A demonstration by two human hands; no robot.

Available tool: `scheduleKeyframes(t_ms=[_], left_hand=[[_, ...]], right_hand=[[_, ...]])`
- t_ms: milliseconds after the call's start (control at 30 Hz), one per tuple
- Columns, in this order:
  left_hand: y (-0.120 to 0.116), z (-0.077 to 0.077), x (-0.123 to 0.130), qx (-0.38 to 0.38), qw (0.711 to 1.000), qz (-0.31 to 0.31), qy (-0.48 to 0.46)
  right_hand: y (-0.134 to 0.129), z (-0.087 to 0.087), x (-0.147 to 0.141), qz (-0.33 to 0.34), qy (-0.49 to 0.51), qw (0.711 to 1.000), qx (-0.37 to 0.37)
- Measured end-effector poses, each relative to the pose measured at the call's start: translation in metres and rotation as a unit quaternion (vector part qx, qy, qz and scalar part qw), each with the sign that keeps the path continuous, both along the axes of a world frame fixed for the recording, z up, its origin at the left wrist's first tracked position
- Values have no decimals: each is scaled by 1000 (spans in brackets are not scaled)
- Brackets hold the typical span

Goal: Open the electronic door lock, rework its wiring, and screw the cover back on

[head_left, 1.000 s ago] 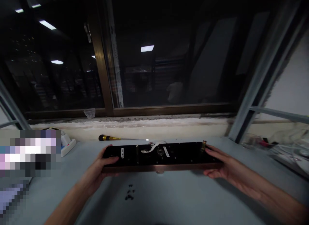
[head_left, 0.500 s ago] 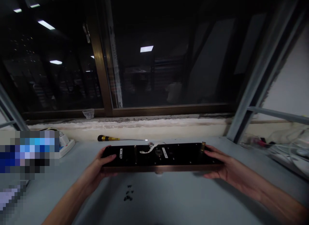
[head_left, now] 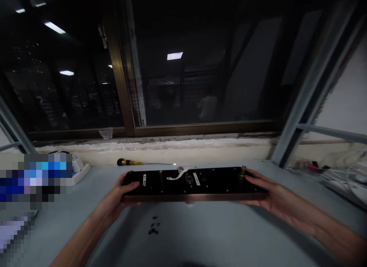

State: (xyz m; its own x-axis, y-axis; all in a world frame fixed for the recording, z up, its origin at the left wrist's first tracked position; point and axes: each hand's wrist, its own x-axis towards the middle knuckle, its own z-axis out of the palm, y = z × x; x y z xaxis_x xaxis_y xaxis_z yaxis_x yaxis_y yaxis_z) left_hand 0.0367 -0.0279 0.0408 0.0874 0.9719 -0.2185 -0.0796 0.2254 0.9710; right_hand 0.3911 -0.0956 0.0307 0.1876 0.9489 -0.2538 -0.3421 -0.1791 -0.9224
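Observation:
Both hands hold up a long black panel [head_left: 174, 183] with a copper-coloured edge, like the back of a door lock panel. It is level across my view, just above the table. Two brass posts, a white cable and white labels show on its face. My left hand [head_left: 122, 192] grips the left end, thumb on top and fingers beneath. Around the right end my right hand [head_left: 262, 188] is closed, its fingers near the brass post [head_left: 243, 172]. Small dark screws [head_left: 153, 229] lie on the table in front. A screwdriver [head_left: 134, 162] with a black-and-yellow handle rests behind the panel.
The grey-blue table [head_left: 218, 236] ends at a window ledge, where a clear plastic cup [head_left: 106, 133] sits. A white power strip [head_left: 82, 173] stands at the left. Cables and bagged items [head_left: 341, 171] are at the right, beyond a grey metal post [head_left: 304, 110].
The panel stays in both hands and has shifted only slightly, its right end a little higher. My view has moved slightly; the screws and screwdriver lie as before.

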Motion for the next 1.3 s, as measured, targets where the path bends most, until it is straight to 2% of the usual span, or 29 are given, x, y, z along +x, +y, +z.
scheduleKeyframes(t_ms=[100,267,400,467,500,533,633,667,700,733,767,800,833,867,933,1033,1167,1300], left_hand=[[-2,3,-1,-7,1000,-12,8],[-4,2,1,4,1000,3,21],[-4,2,4,15,1000,1,18],[-4,3,4,16,1000,3,16],[-4,3,5,15,1000,2,15],[-4,4,5,14,1000,1,15],[-5,5,4,13,1000,-5,6],[-5,5,4,14,1000,-7,1],[-5,5,3,15,1000,-9,-6],[-5,5,3,15,1000,-13,-12],[-6,5,2,14,1000,-18,-17],[-6,5,2,13,999,-20,-21],[-5,5,1,13,999,-23,-24],[-5,4,1,14,999,-26,-25],[-5,3,0,16,999,-31,-24],[-4,1,-1,19,999,-35,-26],[-3,-1,-1,23,998,-38,-39],[-2,-1,0,13,998,-30,-50]], right_hand=[[1,-1,7,31,15,999,-4],[2,-1,-8,-43,-56,997,7],[6,-5,-8,-24,-77,997,10],[8,-5,0,-62,-159,985,16],[7,-4,4,-106,-229,967,31],[5,-2,6,-165,-310,935,55],[-12,9,-5,-317,-478,797,188],[-20,13,-16,-314,-499,770,244],[-27,16,-30,-263,-526,760,278],[-32,17,-47,-197,-562,755,275],[-35,17,-65,-87,-583,753,294],[-36,15,-83,50,-585,742,324],[-34,11,-101,155,-580,727,333],[-30,6,-117,219,-577,722,312],[-16,-6,-145,268,-572,714,302],[4,-22,-169,280,-600,696,278],[14,-31,-183,280,-653,653,263],[15,-34,-186,281,-669,636,262]])
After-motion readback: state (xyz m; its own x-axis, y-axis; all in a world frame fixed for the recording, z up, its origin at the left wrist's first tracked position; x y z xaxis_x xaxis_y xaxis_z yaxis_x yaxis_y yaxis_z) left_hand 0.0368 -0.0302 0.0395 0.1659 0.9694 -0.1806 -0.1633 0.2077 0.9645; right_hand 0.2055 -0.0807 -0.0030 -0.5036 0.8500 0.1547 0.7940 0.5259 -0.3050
